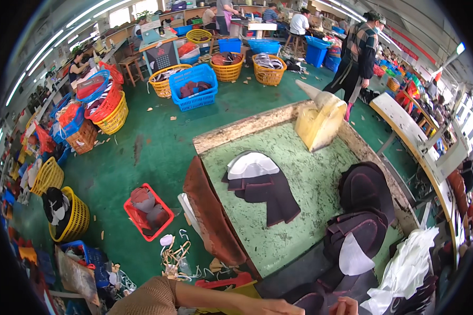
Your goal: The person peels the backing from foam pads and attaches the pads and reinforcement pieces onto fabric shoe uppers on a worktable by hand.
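Observation:
At the lower edge, my left hand [278, 306] reaches in from a brown knit sleeve, fingers closed at the edge of a dark fabric piece [311, 301]. My right hand [345, 305] is just to the right, its fingers curled in a pinch at the same dark fabric; the frame cuts off part of both hands. Ahead lie stacked dark curved pieces with reddish edges [367, 189], and a pale grey curved piece [355, 256] rests on the nearer stack. Farther left on the green tabletop [315, 210], a fanned pile of dark pieces [268, 197] has a white curved piece [253, 165] on top.
A yellowish block with a cone [318, 123] stands at the table's far corner. Crumpled white sheeting [404, 270] lies at right. On the floor at left are a red basket [148, 212] and a yellow basket [74, 218]. A person [357, 58] stands beyond the table.

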Demonstrator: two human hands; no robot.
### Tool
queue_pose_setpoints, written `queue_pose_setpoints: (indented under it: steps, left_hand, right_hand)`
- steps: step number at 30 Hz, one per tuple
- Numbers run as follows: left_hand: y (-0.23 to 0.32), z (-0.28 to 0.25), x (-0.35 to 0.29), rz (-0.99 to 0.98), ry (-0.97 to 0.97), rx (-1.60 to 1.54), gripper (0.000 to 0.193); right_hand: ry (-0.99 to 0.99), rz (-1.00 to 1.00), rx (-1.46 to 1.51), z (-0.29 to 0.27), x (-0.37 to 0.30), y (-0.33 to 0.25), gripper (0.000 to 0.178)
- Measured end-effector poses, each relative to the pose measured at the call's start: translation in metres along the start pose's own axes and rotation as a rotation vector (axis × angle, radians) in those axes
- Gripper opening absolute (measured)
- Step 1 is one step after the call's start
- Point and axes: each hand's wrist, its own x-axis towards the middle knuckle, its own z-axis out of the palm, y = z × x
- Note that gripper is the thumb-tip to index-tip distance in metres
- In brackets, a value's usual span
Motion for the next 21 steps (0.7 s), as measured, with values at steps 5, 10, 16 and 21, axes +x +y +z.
queue_pose_setpoints:
  steps: [5,10,16,21]
  left_hand:
    - [-0.009,-0.065,0.035,0.252,-0.104,0.877,0.017]
    - [-0.018,-0.055,0.063,0.311,0.256,1.03,0.021]
    - [-0.078,-0.017,0.119,0.081,0.255,1.323,0.047]
    - [-0.095,0.0,0.131,0.04,0.062,1.511,0.037]
  right_hand:
    - [0.011,-0.035,-0.368,-0.051,0.04,0.06,0.017]
    - [0.101,-0.259,-0.401,-0.083,0.114,0.105,0.017]
    - [0.156,-0.508,-0.49,-0.094,0.153,0.112,0.041]
    - [0.121,-0.699,-0.564,-0.086,0.166,0.108,0.044]
